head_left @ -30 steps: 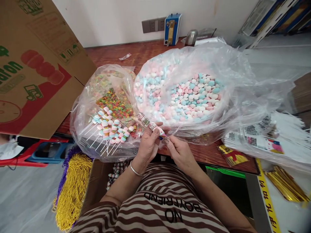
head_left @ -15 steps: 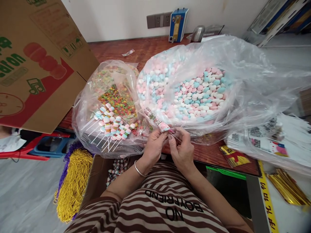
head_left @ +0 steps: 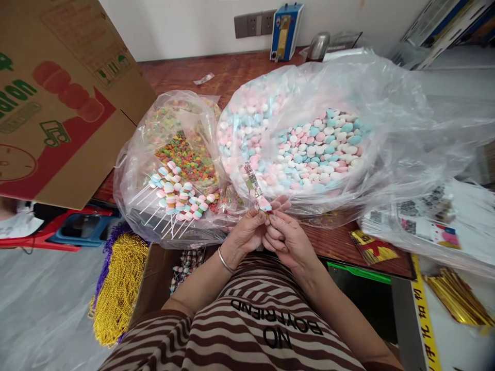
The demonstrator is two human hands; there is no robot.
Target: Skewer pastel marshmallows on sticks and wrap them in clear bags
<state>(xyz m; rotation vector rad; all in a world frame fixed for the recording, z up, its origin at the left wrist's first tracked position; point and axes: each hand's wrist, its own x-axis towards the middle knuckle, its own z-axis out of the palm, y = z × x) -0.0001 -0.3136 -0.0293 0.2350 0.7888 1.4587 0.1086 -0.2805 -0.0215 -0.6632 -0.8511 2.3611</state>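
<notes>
Both hands meet at the table's front edge around a wrapped candy skewer (head_left: 255,186), pink and pale blue candy inside a clear printed sleeve that points up and away. My left hand (head_left: 249,229) pinches its lower end between thumb and fingers. Pressed close beside it, my right hand (head_left: 288,238) has thumb and forefinger closed on the gathered bottom of the sleeve; the stick and any tie there are hidden by the fingers. Left of my hands, unwrapped candy skewers (head_left: 181,198) with white sticks lie on a clear bag of small colourful candy rings (head_left: 187,159).
A large clear bag of pink, white and blue candies (head_left: 317,147) spreads behind my hands. Printed sleeves (head_left: 433,221) and a gold tie packet (head_left: 373,246) lie at right. A cardboard box (head_left: 77,118) stands at left; gold bead strings (head_left: 119,288) hang below.
The wrapped skewer has turned more upright. My right hand has curled in against my left, its fingers now closed at the sleeve's bottom. The view has shifted slightly.
</notes>
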